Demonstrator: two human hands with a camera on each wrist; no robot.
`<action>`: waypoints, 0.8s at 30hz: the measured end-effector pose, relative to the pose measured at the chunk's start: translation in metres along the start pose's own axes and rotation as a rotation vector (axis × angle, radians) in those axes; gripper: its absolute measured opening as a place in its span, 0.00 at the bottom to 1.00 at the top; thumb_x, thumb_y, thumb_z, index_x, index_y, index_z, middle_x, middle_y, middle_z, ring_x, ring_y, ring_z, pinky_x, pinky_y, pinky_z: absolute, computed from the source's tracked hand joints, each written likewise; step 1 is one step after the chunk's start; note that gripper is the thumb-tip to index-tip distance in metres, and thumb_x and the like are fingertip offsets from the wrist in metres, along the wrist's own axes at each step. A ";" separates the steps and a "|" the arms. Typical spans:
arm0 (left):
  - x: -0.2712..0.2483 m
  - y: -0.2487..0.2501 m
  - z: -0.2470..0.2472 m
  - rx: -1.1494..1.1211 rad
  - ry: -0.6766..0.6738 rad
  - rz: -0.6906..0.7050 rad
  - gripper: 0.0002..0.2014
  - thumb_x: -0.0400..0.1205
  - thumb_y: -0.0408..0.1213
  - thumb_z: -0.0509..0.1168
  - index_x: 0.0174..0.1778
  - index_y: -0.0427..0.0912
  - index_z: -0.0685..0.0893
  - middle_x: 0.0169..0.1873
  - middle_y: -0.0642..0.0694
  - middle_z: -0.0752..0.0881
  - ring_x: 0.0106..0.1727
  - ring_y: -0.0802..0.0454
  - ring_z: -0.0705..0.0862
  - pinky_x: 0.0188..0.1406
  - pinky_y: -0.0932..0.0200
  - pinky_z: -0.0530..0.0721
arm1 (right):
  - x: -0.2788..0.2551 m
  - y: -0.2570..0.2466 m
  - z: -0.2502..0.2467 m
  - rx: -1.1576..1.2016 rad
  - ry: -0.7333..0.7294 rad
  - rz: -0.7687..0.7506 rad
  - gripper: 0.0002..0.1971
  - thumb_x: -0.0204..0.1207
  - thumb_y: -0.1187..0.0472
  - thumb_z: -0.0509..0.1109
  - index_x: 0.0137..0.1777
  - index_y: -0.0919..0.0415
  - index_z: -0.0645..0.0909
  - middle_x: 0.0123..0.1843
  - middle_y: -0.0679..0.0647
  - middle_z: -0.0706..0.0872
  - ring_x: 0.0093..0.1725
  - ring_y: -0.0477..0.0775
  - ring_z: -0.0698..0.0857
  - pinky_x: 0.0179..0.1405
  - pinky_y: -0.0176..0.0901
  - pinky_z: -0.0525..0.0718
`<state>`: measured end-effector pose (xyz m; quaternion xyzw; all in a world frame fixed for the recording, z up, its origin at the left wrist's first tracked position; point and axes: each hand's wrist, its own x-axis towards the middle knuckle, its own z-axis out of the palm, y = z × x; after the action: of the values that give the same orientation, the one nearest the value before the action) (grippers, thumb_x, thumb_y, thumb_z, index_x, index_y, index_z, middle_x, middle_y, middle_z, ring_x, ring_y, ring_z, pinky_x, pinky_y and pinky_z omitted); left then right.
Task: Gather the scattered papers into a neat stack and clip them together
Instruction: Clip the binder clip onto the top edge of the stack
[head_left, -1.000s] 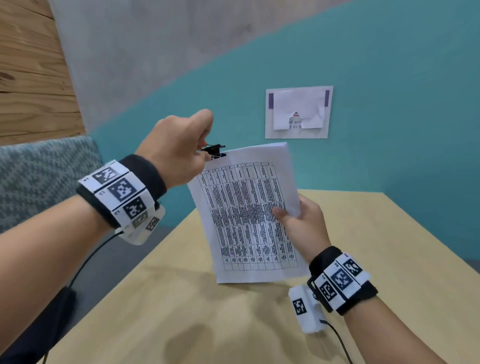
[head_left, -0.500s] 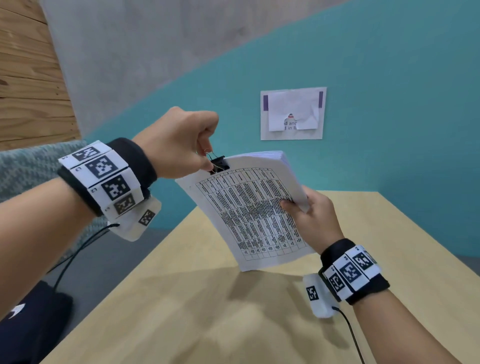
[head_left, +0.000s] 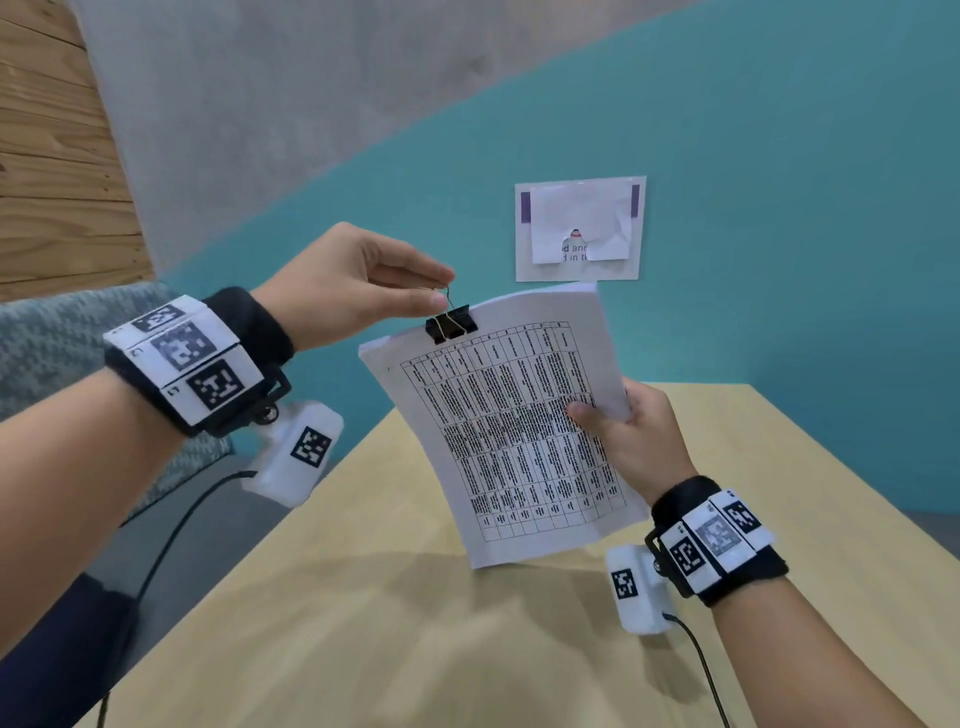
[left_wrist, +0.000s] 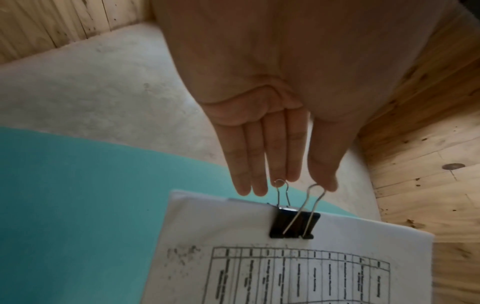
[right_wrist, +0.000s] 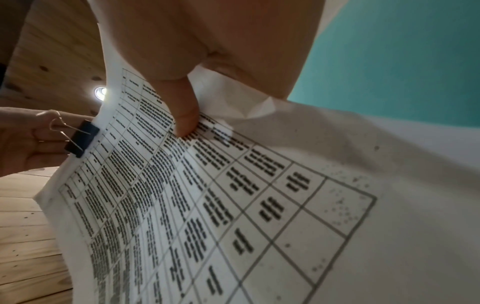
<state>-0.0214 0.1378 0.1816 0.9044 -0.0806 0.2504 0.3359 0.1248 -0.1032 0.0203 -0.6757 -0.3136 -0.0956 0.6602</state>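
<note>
A stack of printed papers (head_left: 509, 441) with a table on the top sheet is held up above the wooden table (head_left: 415, 649). My right hand (head_left: 623, 431) grips its right edge, thumb (right_wrist: 184, 121) on the front sheet and fingers behind. A black binder clip (head_left: 451, 327) is clamped on the stack's top edge. My left hand (head_left: 441, 291) lightly pinches the clip's wire handles between thumb and nearly straight fingers (left_wrist: 259, 174). In the left wrist view the clip (left_wrist: 294, 225) bites the papers (left_wrist: 285, 267) and its two handles stand apart.
A paper notice (head_left: 579, 228) is taped to the teal wall behind the stack. A grey patterned seat (head_left: 47, 338) stands at the left beside the table's edge. Cables run from both wrist cameras.
The clip has gone from held open at the stack's top edge to clamped on it. My left hand's fist has loosened to a light pinch on the handles. The stack has tilted.
</note>
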 end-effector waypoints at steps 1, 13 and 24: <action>0.001 -0.001 0.000 -0.009 -0.013 -0.012 0.19 0.76 0.35 0.79 0.64 0.43 0.91 0.53 0.54 0.94 0.56 0.62 0.92 0.59 0.75 0.83 | 0.000 -0.001 0.000 -0.002 0.005 0.002 0.05 0.79 0.67 0.76 0.42 0.64 0.84 0.36 0.54 0.84 0.36 0.53 0.78 0.37 0.46 0.77; 0.003 -0.001 0.024 0.483 -0.152 -0.075 0.30 0.64 0.53 0.86 0.63 0.58 0.89 0.59 0.60 0.91 0.63 0.59 0.87 0.69 0.55 0.81 | -0.002 -0.007 0.002 -0.114 0.005 -0.042 0.02 0.79 0.65 0.76 0.48 0.59 0.87 0.44 0.62 0.91 0.39 0.69 0.83 0.38 0.59 0.84; 0.010 -0.013 0.040 0.454 0.058 -0.046 0.24 0.72 0.41 0.82 0.63 0.50 0.84 0.57 0.51 0.88 0.61 0.47 0.85 0.57 0.54 0.80 | -0.001 -0.014 0.003 -0.008 0.039 0.083 0.08 0.77 0.69 0.77 0.49 0.54 0.89 0.51 0.57 0.94 0.52 0.61 0.92 0.62 0.64 0.87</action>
<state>0.0069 0.1223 0.1535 0.9508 0.0083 0.2803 0.1314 0.1158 -0.1015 0.0313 -0.6889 -0.2717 -0.0825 0.6669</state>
